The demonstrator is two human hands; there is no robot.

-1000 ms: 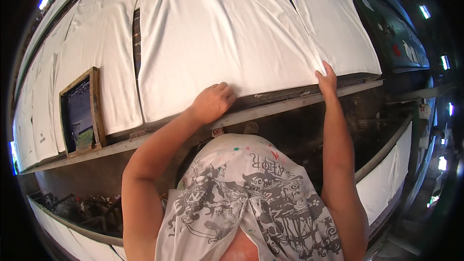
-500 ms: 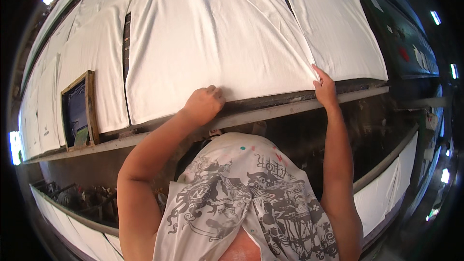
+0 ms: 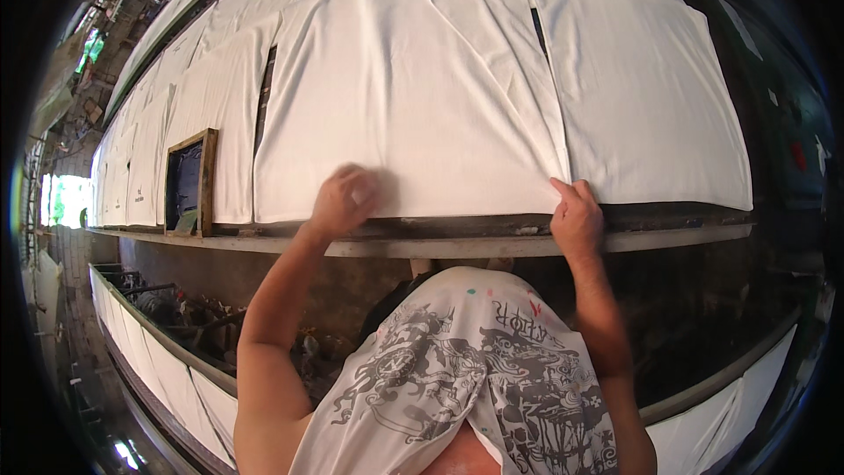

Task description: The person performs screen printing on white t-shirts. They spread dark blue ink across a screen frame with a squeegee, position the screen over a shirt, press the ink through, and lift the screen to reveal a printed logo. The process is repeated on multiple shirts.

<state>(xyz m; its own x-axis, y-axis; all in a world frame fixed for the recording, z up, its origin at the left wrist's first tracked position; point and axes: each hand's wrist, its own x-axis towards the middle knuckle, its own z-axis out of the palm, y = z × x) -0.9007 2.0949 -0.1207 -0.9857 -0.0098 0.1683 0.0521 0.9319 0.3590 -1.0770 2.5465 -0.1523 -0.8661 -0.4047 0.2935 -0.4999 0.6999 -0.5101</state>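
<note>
A wide white cloth panel (image 3: 352, 105) lies over the dark table, its near hem running along the table's front edge. Part of it is folded over in a long flap toward the far right, with creases running down to the near right corner. At that corner my right hand (image 3: 578, 218) pinches the cloth's edge between closed fingers. My left hand (image 3: 345, 200) hovers at or just above the near hem, left of the middle; its fingers look curled but are smeared by motion, and any grip is hidden.
A second white cloth panel (image 3: 651, 105) lies to the right, and several more stretch away left. On the left, a wooden-framed screen (image 3: 208, 185) stands over the cloth. A pale rail (image 3: 440, 246) runs along the table front. Behind me is another cloth-covered table (image 3: 167, 361).
My view has turned, levelling the table edge. My left hand has shifted left along the hem. My right hand stays at the cloth's near right corner.
</note>
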